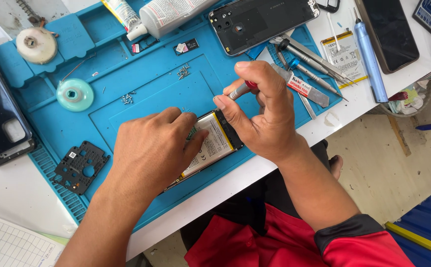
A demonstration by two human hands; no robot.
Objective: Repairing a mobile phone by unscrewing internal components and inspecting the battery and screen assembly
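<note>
An opened phone [214, 143] with its white battery showing lies on the blue work mat [141, 89]. My left hand [151, 148] lies flat over the phone's left part and presses it down. My right hand [260, 111] pinches a small screwdriver [240, 90] with a red and silver handle, its tip pointing down at the phone's upper end. Much of the phone is hidden under my hands.
On the mat lie a black back cover [262, 22], a black plastic frame [79, 167], loose screws [183, 72], a teal round pad [75, 94], and glue tubes [171, 15]. Tweezers [314, 62], a spare battery [345, 57], a blue pen tool [371, 59] and phones [0, 123] lie around.
</note>
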